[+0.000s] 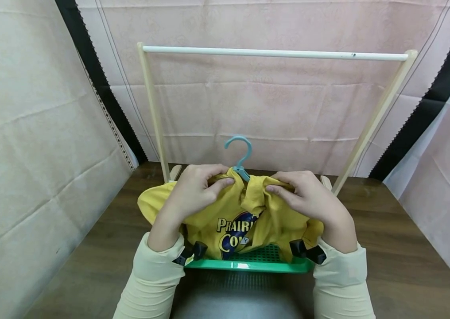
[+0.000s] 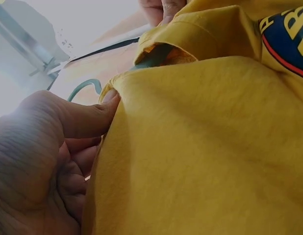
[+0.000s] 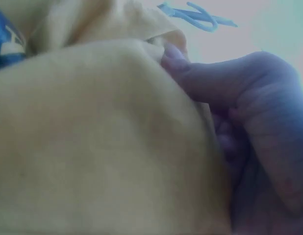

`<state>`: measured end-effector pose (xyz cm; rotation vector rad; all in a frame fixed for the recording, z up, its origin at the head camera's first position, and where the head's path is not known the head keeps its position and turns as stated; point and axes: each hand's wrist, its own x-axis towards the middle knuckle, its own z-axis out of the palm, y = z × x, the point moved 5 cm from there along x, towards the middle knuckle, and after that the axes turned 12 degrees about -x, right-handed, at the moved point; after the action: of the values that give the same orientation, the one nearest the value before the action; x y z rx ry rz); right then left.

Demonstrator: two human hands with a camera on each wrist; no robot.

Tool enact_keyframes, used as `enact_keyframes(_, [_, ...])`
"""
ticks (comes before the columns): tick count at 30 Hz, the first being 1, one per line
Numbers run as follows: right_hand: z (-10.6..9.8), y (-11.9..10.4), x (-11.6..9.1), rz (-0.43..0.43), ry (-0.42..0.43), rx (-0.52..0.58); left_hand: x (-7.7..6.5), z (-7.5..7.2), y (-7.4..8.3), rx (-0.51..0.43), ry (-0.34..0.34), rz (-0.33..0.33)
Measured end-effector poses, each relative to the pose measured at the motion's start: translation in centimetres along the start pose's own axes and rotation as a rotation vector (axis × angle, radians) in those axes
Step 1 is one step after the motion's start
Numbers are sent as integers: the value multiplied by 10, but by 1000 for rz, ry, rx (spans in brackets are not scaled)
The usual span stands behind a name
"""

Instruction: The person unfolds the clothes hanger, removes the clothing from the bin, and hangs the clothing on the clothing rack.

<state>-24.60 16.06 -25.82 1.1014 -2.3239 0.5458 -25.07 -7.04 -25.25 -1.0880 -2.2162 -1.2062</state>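
A yellow T-shirt (image 1: pixel 209 212) with a dark blue printed logo hangs between both hands over a green basket. Out of its neck opening rises the hook of a light blue hanger (image 1: pixel 245 153); the rest of the hanger is hidden inside the cloth. My left hand (image 1: pixel 199 190) pinches the shirt at the shoulder left of the neck, thumb in front, as the left wrist view also shows on the yellow cloth (image 2: pixel 200 137). On the other side of the neck, my right hand (image 1: pixel 308 195) pinches the bunched shoulder fabric between thumb and fingers.
The green basket (image 1: pixel 249 266) sits on a brown wooden table (image 1: pixel 101 261) below the shirt. Behind it stands a clothes rack with a white rail (image 1: pixel 273 52) and pale wooden posts. Light fabric walls (image 1: pixel 25 133) enclose the table at the back and sides.
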Motion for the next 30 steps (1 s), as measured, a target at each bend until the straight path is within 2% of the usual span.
enact_keyframes(9, [9, -10, 8, -30, -7, 15, 1, 15, 6, -36, -15, 39])
enact_keyframes(15, [9, -15, 10, -71, 55, 18, 2, 25, 9, -62, -37, 42])
enact_keyframes(19, [7, -15, 9, -86, 77, 38, 1, 22, 10, 10, -71, 30])
enact_keyframes(24, [5, -11, 7, -66, 77, 17, -5, 7, 8, 115, -104, 15])
enact_keyframes(30, [4, -9, 6, -31, 52, 21, -5, 5, 5, 138, -137, 23])
